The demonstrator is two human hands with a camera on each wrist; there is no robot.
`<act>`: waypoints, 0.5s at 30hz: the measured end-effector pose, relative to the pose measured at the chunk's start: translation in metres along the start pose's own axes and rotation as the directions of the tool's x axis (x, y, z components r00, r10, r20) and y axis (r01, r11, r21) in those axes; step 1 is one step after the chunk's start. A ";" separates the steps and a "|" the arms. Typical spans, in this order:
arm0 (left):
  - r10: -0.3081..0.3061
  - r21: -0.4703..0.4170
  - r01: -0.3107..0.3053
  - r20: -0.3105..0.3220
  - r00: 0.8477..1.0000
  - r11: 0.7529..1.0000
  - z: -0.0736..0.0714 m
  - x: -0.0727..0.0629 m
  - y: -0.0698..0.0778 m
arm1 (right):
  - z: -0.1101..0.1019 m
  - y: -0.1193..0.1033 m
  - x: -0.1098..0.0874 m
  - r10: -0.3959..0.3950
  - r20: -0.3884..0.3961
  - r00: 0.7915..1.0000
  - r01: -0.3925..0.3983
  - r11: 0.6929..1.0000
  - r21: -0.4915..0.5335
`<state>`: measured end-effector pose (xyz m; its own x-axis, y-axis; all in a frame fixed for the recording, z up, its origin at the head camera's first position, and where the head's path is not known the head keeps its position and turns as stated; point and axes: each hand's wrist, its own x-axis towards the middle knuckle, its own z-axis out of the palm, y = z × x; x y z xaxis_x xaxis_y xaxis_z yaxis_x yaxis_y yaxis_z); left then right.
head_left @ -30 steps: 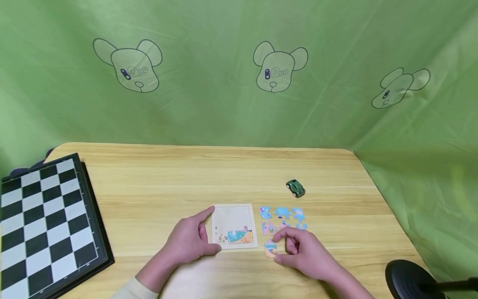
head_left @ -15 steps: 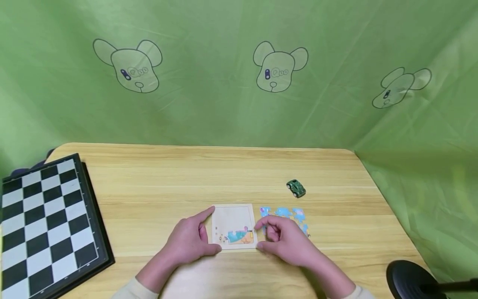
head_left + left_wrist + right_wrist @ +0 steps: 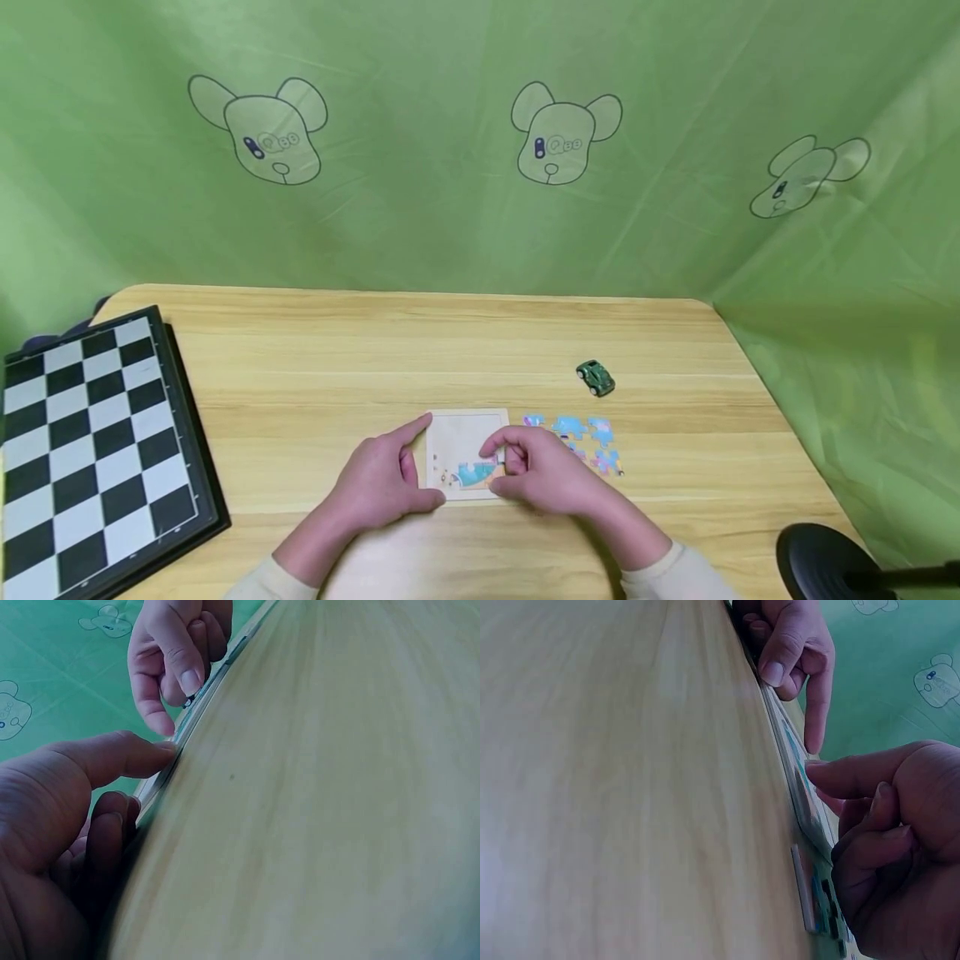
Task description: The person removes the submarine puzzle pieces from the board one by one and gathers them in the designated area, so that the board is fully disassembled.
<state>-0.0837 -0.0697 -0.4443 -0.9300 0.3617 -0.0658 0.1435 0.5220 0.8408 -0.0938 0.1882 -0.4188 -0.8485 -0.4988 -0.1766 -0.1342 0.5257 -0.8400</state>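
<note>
A square, pale puzzle tray lies on the table, with teal and orange puzzle pieces in its lower part. My left hand grips the tray's left side, index finger at the upper corner and thumb at the lower one. Over the tray's lower right my right hand pinches a puzzle piece between thumb and index finger, mostly hidden by the fingers. In the right wrist view the right thumb is close above the tray. Several loose blue and pink pieces lie right of the tray.
Behind the loose pieces stands a small dark green toy car. A black-and-white chessboard covers the table's left side. A black round base with a rod is at the lower right. Green cloth hangs behind the table.
My right hand has moved left from the loose pieces, past the tray's right edge, to above its lower right, carrying a piece. My left hand has stayed on the tray.
</note>
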 end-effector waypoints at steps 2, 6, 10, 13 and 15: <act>-0.002 -0.001 0.002 0.000 1.000 1.000 0.000 0.000 0.000 | 0.002 -0.001 0.001 0.001 0.011 1.000 -0.001 1.000 0.001; -0.002 -0.002 0.002 0.000 1.000 1.000 0.000 0.000 0.000 | 0.005 -0.004 0.003 0.008 0.027 1.000 -0.008 1.000 0.002; 0.000 -0.001 0.000 -0.002 1.000 1.000 0.000 0.000 0.000 | 0.005 -0.006 0.004 0.010 0.032 0.999 -0.009 1.000 -0.013; 0.004 -0.001 -0.004 -0.006 1.000 1.000 -0.001 0.000 0.000 | 0.005 -0.006 0.004 0.009 0.034 0.999 -0.008 1.000 -0.024; 0.009 0.000 -0.009 -0.010 1.000 1.000 -0.001 0.000 0.001 | 0.005 -0.006 0.004 0.007 0.035 0.999 -0.006 1.000 -0.029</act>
<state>-0.0839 -0.0703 -0.4432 -0.9319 0.3589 -0.0528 0.1519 0.5183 0.8416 -0.0940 0.1791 -0.4172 -0.8309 -0.5192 -0.2001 -0.1441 0.5481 -0.8239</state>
